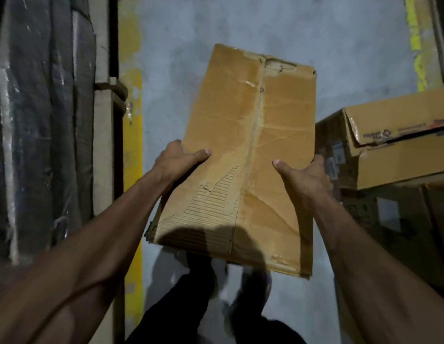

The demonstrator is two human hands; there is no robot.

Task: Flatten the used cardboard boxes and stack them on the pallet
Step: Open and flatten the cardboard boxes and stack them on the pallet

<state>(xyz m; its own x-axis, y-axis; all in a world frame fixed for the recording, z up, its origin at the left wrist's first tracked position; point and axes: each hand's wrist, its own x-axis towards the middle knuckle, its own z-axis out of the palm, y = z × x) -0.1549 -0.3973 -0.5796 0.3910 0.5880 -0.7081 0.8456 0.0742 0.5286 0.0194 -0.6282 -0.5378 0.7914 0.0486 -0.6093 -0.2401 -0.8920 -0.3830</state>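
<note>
Nearest the camera, below the grip, dark trouser legs stand on the grey floor. Both hands grasp one flattened box in the air over the floor: the left hand grips its left edge with the thumb lying on top, the right hand grips its right edge, thumb likewise on the face. The box tilts away from the grip, its torn top layer showing ribbed corrugation between the hands. Right of the right hand sit stacked cartons, the top one with a loose flap. Left of the left hand run a yellow line and dark wrapped goods.
</note>
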